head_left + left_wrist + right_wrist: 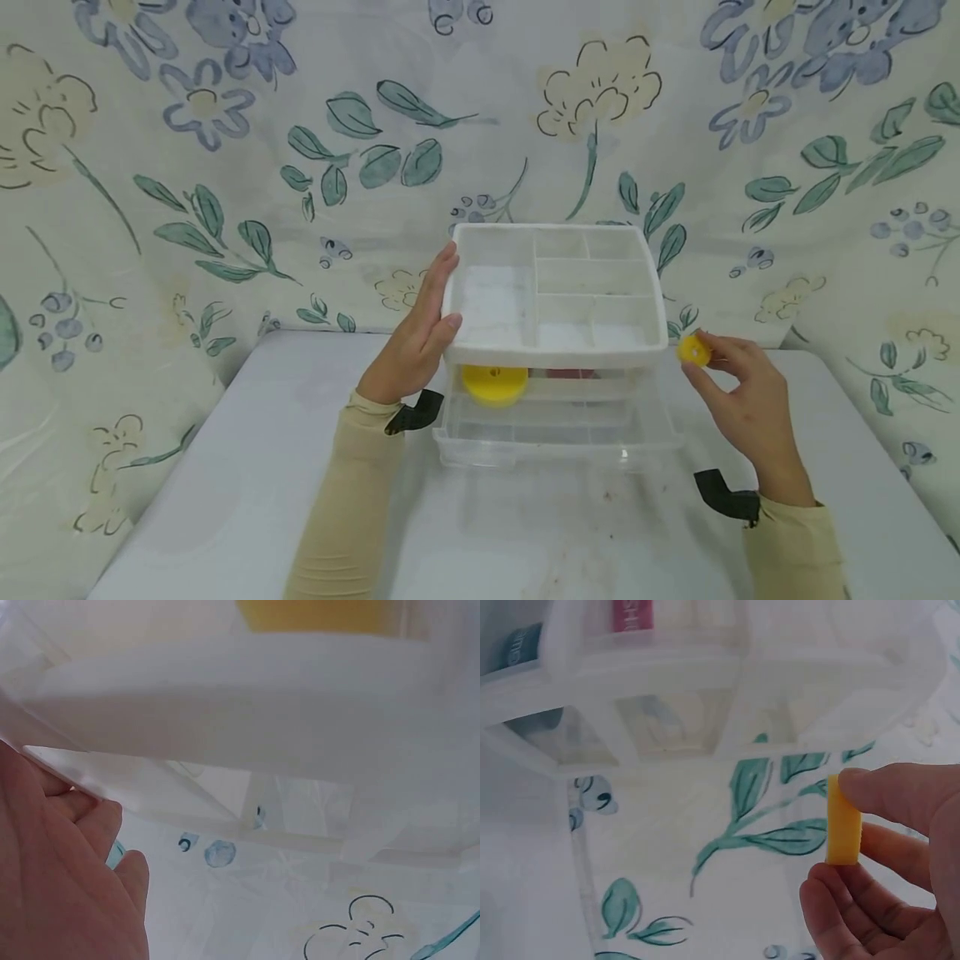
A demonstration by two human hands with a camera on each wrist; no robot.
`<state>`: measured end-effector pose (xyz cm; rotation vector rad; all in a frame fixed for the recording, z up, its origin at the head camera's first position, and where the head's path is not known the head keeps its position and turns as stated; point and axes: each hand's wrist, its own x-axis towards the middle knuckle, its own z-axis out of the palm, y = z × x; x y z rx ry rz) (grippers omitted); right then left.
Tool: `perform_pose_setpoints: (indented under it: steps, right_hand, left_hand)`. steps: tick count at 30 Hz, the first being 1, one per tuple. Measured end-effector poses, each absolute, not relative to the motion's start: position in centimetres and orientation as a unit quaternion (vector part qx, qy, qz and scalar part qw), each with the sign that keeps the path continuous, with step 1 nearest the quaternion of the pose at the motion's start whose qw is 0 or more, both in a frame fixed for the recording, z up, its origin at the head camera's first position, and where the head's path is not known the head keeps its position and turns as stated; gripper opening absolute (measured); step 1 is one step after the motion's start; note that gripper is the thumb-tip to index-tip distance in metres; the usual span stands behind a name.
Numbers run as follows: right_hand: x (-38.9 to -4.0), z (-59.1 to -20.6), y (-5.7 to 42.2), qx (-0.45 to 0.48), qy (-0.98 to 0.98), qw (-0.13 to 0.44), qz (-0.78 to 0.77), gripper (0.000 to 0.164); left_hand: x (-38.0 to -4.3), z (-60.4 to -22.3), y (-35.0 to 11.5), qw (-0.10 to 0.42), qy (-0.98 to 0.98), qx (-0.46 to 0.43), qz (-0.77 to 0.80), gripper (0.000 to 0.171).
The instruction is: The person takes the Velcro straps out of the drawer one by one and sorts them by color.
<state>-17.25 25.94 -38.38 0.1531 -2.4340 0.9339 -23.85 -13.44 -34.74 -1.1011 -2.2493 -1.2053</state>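
Note:
A white plastic organizer (557, 358) stands on the table, with a divided tray on top and clear tiers below. My left hand (415, 337) lies along its left side, thumb near the front corner. In the left wrist view, the fingertips (109, 814) meet the white plastic edge. My right hand (746, 400) pinches a small yellow disc (694, 351) with a hole in its middle, just off the organizer's right front corner. The right wrist view shows that disc (844, 820) edge-on between thumb and fingers. Under the top tray, a larger round yellow piece (495, 386) shows at the left.
The top tray's compartments (495, 292) hold nothing visible. Inside the organizer, a pink labelled item (632, 615) and a dark teal item (521, 646) show through. Behind the white table (225, 467) hangs a floral sheet (495, 100).

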Motion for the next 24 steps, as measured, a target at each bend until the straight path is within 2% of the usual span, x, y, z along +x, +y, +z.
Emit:
perform_pose_setpoints:
  steps: [7, 24]
  right_hand:
    - [-18.3, -40.4, 26.3, 0.056, -0.911, 0.232, 0.335, 0.044]
    - [-19.6, -42.9, 26.9, 0.021, -0.938, 0.114, 0.328, 0.046]
  left_hand:
    - [-23.7, -34.9, -13.5, 0.179, -0.797, -0.387, -0.427, 0.066]
    - [-23.7, -34.9, -13.4, 0.176, -0.795, -0.389, -0.431, 0.066]
